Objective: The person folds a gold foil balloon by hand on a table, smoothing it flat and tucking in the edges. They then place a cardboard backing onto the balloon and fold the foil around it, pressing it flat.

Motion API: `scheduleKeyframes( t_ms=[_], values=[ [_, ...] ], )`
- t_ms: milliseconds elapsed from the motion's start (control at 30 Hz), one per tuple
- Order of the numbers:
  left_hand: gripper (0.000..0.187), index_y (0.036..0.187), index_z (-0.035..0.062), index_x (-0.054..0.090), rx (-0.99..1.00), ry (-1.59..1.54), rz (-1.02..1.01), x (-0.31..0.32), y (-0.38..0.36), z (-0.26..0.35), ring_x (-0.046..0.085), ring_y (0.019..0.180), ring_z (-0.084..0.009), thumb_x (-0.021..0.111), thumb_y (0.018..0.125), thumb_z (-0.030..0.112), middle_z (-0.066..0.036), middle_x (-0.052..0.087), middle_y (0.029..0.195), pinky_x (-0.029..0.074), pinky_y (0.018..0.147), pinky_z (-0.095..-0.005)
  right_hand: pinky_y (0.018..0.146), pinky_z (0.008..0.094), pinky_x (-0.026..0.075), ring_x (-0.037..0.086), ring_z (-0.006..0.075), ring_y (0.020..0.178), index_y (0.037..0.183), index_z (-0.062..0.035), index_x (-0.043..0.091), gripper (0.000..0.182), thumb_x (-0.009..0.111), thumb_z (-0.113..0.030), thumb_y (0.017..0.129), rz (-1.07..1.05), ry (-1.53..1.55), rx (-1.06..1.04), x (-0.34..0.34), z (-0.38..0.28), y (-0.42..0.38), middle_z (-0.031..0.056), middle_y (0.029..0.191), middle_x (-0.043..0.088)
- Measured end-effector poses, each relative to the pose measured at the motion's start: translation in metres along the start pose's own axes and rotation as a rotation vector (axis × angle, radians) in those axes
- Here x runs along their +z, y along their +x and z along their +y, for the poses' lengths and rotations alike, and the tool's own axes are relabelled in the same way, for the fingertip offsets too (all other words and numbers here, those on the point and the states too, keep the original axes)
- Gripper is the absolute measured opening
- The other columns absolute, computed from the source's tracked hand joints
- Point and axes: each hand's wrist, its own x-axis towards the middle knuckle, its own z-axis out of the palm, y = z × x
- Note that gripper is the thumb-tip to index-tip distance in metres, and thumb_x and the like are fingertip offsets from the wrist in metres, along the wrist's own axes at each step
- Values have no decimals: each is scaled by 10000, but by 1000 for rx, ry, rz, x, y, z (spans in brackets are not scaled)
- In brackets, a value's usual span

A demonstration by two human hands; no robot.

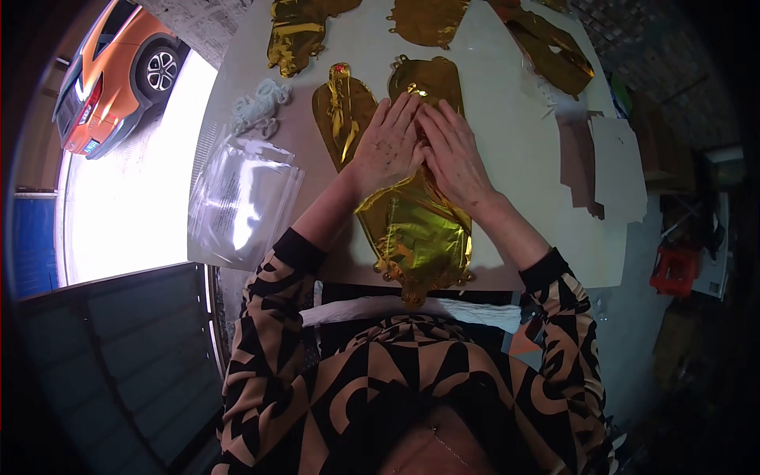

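Note:
A shiny gold foil piece (419, 229) lies on the pale table in front of me, its lower end reaching the near edge. My left hand (389, 146) rests flat on the foil, fingers stretched out and pointing away from me. Beside it, my right hand (457, 150) also lies on the foil with its fingers extended, its thumb side touching or almost touching my left hand. A narrower gold foil part (340, 119) with a small red spot at its tip extends up to the left of my hands.
More gold foil pieces lie at the far side (431, 20), far left (297, 36) and far right (554, 51). Clear plastic bags (245, 198) and white string (261, 107) are on the left. Cardboard pieces (617, 166) sit on the right. An orange car (119, 75) stands outside.

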Motion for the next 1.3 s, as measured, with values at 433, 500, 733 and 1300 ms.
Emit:
scheduleKeyframes(
  t_ms=[433, 500, 733, 1300],
  values=[
    [758, 1618, -31, 303, -168, -165, 91, -9, -13, -25, 286, 1568, -403, 556, 968, 265, -261, 336, 1658, 195, 1297, -533, 1325, 513, 106, 193, 319, 1620, 1657, -68, 322, 809, 429, -615, 1069, -288, -169, 23, 1, 4, 4, 184, 1722, 275],
    [798, 1593, -44, 335, -269, -165, 203, -25, -20, -40, 339, 1525, -442, 626, 906, 241, -274, 397, 1610, 239, 1273, -552, 1326, 511, 104, 194, 315, 1620, 1650, -89, 348, 792, 431, -619, 1068, -295, -179, 28, 1, 2, 3, 182, 1719, 283],
    [902, 1579, -66, 327, -753, -83, 94, -49, -38, -68, 539, 1291, -493, 729, 865, 310, -310, 619, 1340, 405, 1129, -540, 1327, 515, 112, 199, 310, 1618, 1643, -123, 374, 765, 457, -615, 1062, -280, -188, 31, 4, 2, 3, 172, 1719, 285],
    [357, 1024, -58, 731, -941, -850, -141, -71, -19, -68, 732, 795, -210, 700, 930, 285, -140, 744, 823, 558, 766, -379, 1328, 518, 104, 188, 309, 1621, 1642, -117, 376, 763, 452, -610, 1065, -261, -173, 28, 5, 3, 2, 176, 1717, 283]
  ],
)
